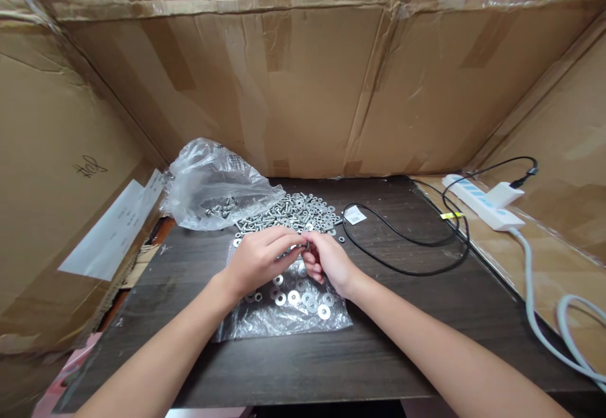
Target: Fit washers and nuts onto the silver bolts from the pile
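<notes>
My left hand [265, 257] and my right hand [329, 260] meet above a clear plastic bag. Their thumbs and forefingers are pinched together around a small metal fastener [307, 245]; the fingers cover most of it, so I cannot tell whether it is a bolt, a nut or both. Flat round washers [293, 297] lie scattered on the clear plastic bag [293, 326] under my wrists. Just beyond my fingers spreads a pile of bolts [265, 213] mixed with nuts and washers [322, 211].
A larger crumpled plastic bag [203, 178] with bolts inside stands at the back left. To the right, a black cable [402, 271] loops over the dark table [426, 342] to a white power strip [483, 203]. Cardboard walls [312, 102] enclose the back and sides.
</notes>
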### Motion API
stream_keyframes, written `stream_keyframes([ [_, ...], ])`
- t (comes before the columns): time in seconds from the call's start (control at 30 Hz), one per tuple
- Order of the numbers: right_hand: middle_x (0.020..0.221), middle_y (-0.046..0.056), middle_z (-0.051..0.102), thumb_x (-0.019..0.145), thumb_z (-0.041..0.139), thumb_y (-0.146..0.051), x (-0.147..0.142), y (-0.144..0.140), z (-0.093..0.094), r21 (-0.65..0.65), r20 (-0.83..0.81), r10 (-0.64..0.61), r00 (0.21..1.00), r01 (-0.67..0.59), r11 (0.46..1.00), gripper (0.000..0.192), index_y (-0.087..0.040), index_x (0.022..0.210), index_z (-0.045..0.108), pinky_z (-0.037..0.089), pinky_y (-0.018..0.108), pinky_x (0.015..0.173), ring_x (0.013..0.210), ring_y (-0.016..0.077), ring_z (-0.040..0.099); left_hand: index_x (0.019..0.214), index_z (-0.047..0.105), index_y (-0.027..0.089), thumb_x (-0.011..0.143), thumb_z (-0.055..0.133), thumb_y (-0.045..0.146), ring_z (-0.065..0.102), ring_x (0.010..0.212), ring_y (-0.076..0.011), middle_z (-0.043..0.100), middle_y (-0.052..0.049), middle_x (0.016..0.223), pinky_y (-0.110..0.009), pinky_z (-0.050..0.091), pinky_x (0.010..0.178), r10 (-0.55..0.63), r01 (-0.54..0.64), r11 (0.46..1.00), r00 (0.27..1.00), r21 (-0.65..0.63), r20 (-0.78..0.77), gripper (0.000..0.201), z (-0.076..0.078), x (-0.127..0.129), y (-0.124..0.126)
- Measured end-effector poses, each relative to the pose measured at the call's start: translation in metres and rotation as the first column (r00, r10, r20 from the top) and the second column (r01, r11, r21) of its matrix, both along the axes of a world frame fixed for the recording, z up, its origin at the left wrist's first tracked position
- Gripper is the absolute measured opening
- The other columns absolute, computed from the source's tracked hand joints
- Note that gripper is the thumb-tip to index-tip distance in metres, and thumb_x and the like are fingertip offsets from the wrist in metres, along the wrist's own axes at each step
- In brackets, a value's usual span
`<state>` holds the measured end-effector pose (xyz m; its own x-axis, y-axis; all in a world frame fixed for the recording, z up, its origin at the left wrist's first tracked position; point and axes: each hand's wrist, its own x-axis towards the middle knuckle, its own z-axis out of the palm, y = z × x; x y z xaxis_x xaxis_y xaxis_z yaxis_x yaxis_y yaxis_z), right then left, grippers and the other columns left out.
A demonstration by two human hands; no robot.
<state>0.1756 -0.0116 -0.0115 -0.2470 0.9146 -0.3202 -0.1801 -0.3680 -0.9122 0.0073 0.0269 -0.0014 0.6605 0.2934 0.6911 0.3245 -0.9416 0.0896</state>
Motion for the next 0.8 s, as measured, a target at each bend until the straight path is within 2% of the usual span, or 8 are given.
stream_keyframes([
  [0.17, 0.037, -0.006, 0.031, 0.086, 0.037, -0.036, 0.004, 0.001, 0.002, -0.043, -0.04, 0.065, 0.997, -0.067, 0.997, 0.039, -0.022, 0.05, 0.036, 0.022, 0.02, 0.031, 0.031, 0.0071, 0.028, 0.104, 0.065, 0.017, 0.094, 0.059, 0.018, 0.069, 0.082, -0.014, 0.073, -0.004, 0.095, -0.024, 0.056, 0.07, 0.015, -0.013, 0.998, 1.0, 0.063, -0.027, 0.012, -0.001, -0.001, -0.001],
  [0.4, 0.04, -0.006, 0.031, 0.092, 0.034, -0.046, 0.005, 0.002, 0.006, -0.016, 0.034, 0.107, 0.994, -0.106, 0.994, 0.048, -0.022, 0.051, 0.036, 0.023, 0.022, 0.035, 0.033, 0.0077, 0.029, 0.104, 0.066, 0.016, 0.094, 0.058, 0.015, 0.069, 0.083, -0.0143, 0.072, -0.005, 0.095, -0.024, 0.055, 0.071, -0.007, 0.007, 1.0, 1.0, -0.007, 0.023, 0.013, 0.0, 0.001, -0.001],
  [0.47, 0.044, -0.004, 0.035, 0.094, 0.032, -0.052, 0.007, 0.001, 0.008, 0.115, 0.201, 0.052, 0.978, -0.077, 0.99, 0.052, -0.021, 0.053, 0.039, 0.026, 0.023, 0.039, 0.038, 0.0091, 0.033, 0.103, 0.066, 0.017, 0.093, 0.058, 0.015, 0.067, 0.077, -0.0131, 0.072, -0.005, 0.092, -0.024, 0.054, 0.068, -0.01, 0.018, 0.993, 0.997, -0.116, 0.074, 0.012, 0.003, 0.002, -0.003],
  [0.53, 0.052, -0.002, 0.042, 0.096, 0.034, -0.052, 0.011, -0.001, 0.011, 0.392, 0.406, -0.111, 0.907, -0.063, 0.918, 0.05, -0.02, 0.058, 0.043, 0.031, 0.025, 0.048, 0.048, 0.0109, 0.04, 0.098, 0.068, 0.017, 0.091, 0.061, 0.019, 0.062, 0.067, -0.0113, 0.07, -0.004, 0.085, -0.023, 0.052, 0.062, 0.043, 0.004, 0.954, 0.987, -0.299, 0.152, 0.01, 0.008, 0.003, -0.004],
  [0.6, 0.064, 0.0, 0.049, 0.095, 0.041, -0.046, 0.015, -0.004, 0.012, 0.655, 0.511, -0.313, 0.8, -0.127, 0.745, 0.039, -0.019, 0.068, 0.048, 0.034, 0.027, 0.057, 0.06, 0.0126, 0.045, 0.092, 0.069, 0.017, 0.088, 0.064, 0.025, 0.058, 0.061, -0.0101, 0.068, -0.002, 0.078, -0.022, 0.05, 0.057, 0.136, 0.001, 0.839, 0.968, -0.544, 0.212, 0.01, 0.012, 0.003, -0.003],
  [0.67, 0.075, 0.001, 0.054, 0.093, 0.048, -0.04, 0.018, -0.005, 0.012, 0.771, 0.537, -0.433, 0.724, -0.214, 0.599, 0.025, -0.019, 0.079, 0.051, 0.035, 0.028, 0.062, 0.066, 0.0137, 0.047, 0.088, 0.069, 0.017, 0.086, 0.066, 0.031, 0.056, 0.057, -0.0095, 0.066, -0.001, 0.075, -0.021, 0.048, 0.053, 0.183, 0.051, 0.624, 0.96, -0.78, 0.21, 0.015, 0.014, 0.003, -0.001],
  [0.73, 0.081, 0.003, 0.056, 0.09, 0.051, -0.036, 0.021, -0.005, 0.011, 0.803, 0.551, -0.473, 0.687, -0.284, 0.523, 0.018, -0.019, 0.085, 0.052, 0.036, 0.029, 0.063, 0.068, 0.0145, 0.048, 0.086, 0.068, 0.016, 0.084, 0.066, 0.035, 0.052, 0.054, -0.0087, 0.063, 0.001, 0.069, -0.02, 0.045, 0.05, 0.14, 0.118, 0.384, 0.973, -0.916, 0.185, 0.019, 0.013, 0.003, 0.002],
  [0.8, 0.08, 0.003, 0.055, 0.09, 0.051, -0.034, 0.022, -0.004, 0.008, 0.805, 0.57, -0.481, 0.666, -0.337, 0.487, 0.015, -0.019, 0.084, 0.052, 0.036, 0.029, 0.063, 0.069, 0.0152, 0.048, 0.082, 0.068, 0.016, 0.084, 0.065, 0.035, 0.048, 0.051, -0.008, 0.057, 0.002, 0.062, -0.02, 0.043, 0.049, 0.083, 0.167, 0.205, 0.979, -0.964, 0.187, 0.019, 0.01, 0.002, 0.005],
])
